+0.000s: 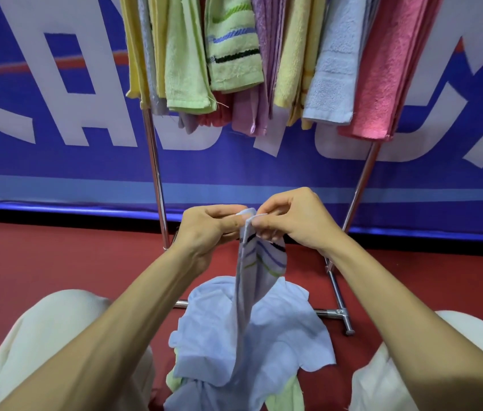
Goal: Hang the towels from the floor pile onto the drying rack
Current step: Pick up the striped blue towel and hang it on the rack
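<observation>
Floor pile (278,336) lay at 6 o'clock under me. I had the striped towel (261,262) pinched at its top edge by left hand (207,226) and right hand (290,221), long axis hanging vertical. At 12 o'clock stood the drying rack (156,173), roughly equidistant from both hands.

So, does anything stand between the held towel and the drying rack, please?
Nothing visible does. The left hand and right hand pinch the striped towel below the drying rack, open space between; hung towels crowd it.
</observation>
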